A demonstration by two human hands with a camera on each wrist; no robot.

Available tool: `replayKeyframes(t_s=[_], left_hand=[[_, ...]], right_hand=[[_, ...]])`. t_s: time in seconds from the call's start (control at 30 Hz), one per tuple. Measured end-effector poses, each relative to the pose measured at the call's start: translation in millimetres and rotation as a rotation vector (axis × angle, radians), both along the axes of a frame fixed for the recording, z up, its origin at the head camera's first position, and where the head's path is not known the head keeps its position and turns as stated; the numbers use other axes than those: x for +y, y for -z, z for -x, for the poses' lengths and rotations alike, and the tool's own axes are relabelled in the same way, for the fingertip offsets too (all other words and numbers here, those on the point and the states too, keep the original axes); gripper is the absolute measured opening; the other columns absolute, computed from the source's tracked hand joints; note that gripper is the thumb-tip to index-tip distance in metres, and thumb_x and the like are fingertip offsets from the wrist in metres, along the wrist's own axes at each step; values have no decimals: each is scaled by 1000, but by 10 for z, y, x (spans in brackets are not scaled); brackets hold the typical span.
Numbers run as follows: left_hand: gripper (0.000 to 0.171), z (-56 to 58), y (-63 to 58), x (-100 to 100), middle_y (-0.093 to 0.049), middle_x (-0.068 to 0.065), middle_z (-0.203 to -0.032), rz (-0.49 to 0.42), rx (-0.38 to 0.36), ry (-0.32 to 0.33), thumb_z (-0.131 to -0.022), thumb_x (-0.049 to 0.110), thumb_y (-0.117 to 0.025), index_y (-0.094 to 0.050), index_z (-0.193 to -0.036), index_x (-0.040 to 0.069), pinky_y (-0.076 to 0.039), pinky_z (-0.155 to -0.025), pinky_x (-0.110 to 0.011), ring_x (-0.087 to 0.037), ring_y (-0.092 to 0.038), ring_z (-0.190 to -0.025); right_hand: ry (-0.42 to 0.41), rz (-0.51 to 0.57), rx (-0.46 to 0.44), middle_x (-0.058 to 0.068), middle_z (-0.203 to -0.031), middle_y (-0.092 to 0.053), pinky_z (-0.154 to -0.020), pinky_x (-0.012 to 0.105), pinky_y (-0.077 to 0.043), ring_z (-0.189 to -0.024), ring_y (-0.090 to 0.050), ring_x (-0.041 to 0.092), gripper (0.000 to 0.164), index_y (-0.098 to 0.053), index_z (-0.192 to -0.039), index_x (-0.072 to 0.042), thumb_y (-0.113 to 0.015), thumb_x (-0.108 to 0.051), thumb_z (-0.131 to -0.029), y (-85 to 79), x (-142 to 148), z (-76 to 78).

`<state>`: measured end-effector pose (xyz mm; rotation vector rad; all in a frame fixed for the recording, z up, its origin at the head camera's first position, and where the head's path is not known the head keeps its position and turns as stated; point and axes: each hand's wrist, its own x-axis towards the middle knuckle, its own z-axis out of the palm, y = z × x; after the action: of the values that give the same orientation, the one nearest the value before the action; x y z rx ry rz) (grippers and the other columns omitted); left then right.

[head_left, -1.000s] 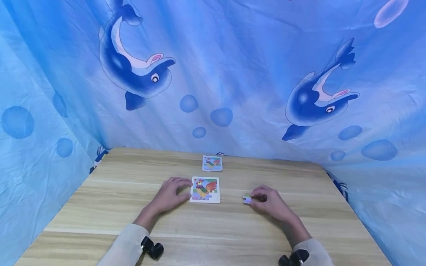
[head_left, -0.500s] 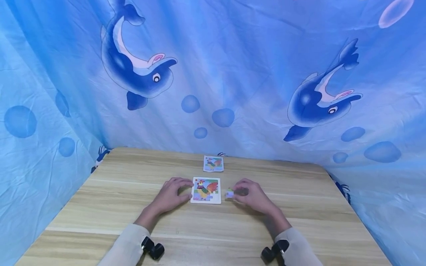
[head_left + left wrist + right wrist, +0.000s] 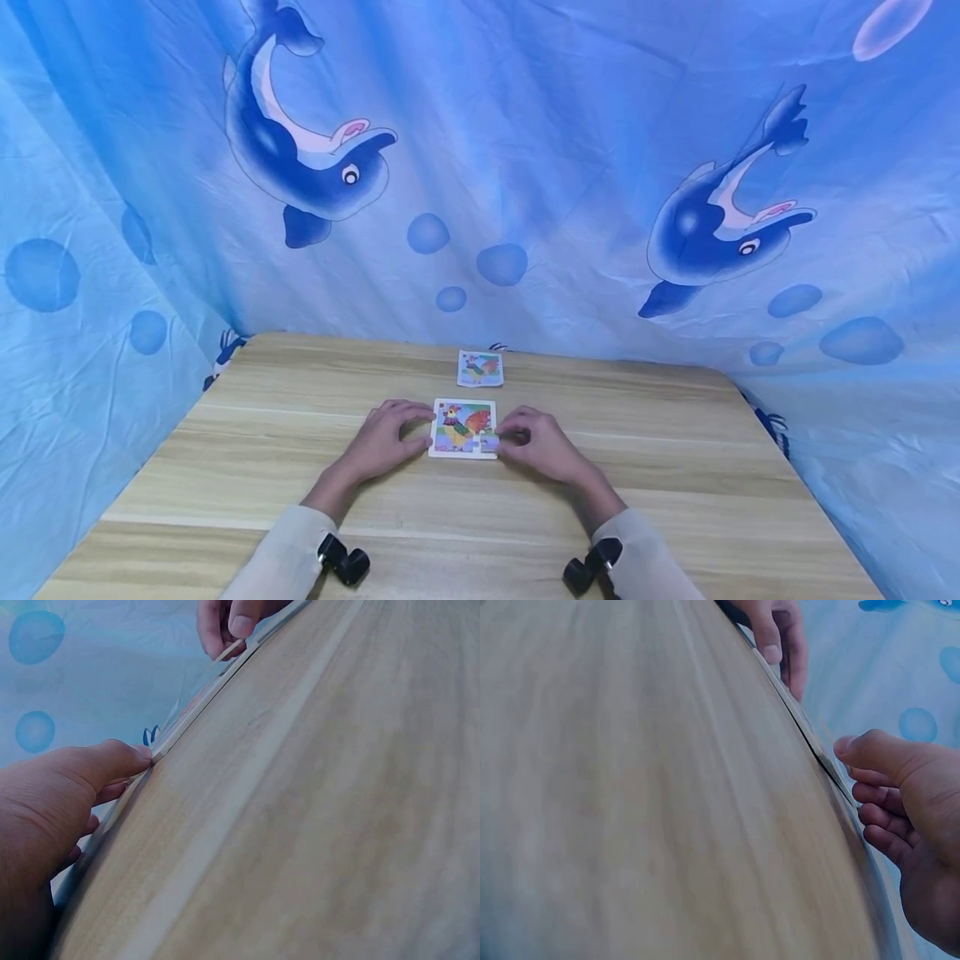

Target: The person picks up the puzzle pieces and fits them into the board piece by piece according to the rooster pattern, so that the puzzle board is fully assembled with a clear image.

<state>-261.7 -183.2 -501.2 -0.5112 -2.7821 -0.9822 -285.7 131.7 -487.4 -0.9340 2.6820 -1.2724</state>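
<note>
A small square jigsaw puzzle board point(image 3: 432, 450) with a white border and a rooster picture lies flat on the table. My left hand point(image 3: 381, 442) holds its left edge, thumb near the front corner and forefinger farther back. At the right side my right hand point(image 3: 542, 444) pinches a jigsaw piece point(image 3: 489, 442) between thumb and fingers. That piece is lilac and green and sits over the gap at the board's lower right. From the left wrist view, the piece point(image 3: 229, 651) appears tilted, its edge raised above the board. The right hand's other fingers curl beneath.
Behind the board lies a square picture card point(image 3: 480, 369) with the same rooster. The wood-grain table point(image 3: 450, 517) reaches back to a blue curtain point(image 3: 525, 167) printed with dolphins and bubbles. Black wrist cameras sit at both sleeves.
My right hand has moved left with the jigsaw piece, from the bare table at the right to over the board's lower right. The left hand stays at the board's left edge.
</note>
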Motion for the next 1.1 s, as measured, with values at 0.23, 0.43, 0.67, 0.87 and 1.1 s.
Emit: replayKeyframes(t_s=[0.23, 0.43, 0.67, 0.87, 1.1], left_hand=[[39, 7, -11, 13, -66, -1, -141, 0, -2, 4, -91, 35, -77, -72, -128, 23, -38, -113, -60, -30, -53, -137], [39, 14, -4, 11, -66, -1, -141, -1, 7, 7, -91, 34, -77, -72, -128, 23, -38, -114, -59, -31, -53, -137], [40, 12, 8, -6, -66, -1, -141, 10, 16, 7, -91, 35, -77, -72, -128, 23, -38, -114, -60, -31, -53, -137], [40, 5, -9, -4, -66, -2, -141, 8, 11, 3, -91, 35, -77, -71, -129, 23, -38, -114, -61, -31, -53, -137], [40, 5, -15, 4, -66, -2, -141, 8, 8, 3, -90, 34, -77, -71, -129, 23, -37, -114, -62, -31, -53, -137]], right_hand=[[18, -45, 56, -5, -107, -69, -85, 23, -55, -98, -63, 11, 23, -79, -105, -12, -85, -18, -84, 36, -73, 1], [39, -58, 45, -5, -107, -68, -85, 24, -53, -98, -61, 11, 24, -79, -105, -14, -85, -20, -83, 41, -107, -7], [56, -74, 36, -6, -105, -67, -81, 23, -49, -94, -58, 10, 25, -79, -106, -16, -85, -26, -84, 53, -138, -15], [62, -76, 34, -6, -105, -67, -84, 25, -49, -96, -58, 10, 26, -79, -106, -17, -85, -27, -83, 49, -147, -6], [55, -65, 31, -4, -109, -67, -82, 25, -50, -97, -58, 11, 30, -79, -112, -17, -84, -28, -85, 43, -142, -7]])
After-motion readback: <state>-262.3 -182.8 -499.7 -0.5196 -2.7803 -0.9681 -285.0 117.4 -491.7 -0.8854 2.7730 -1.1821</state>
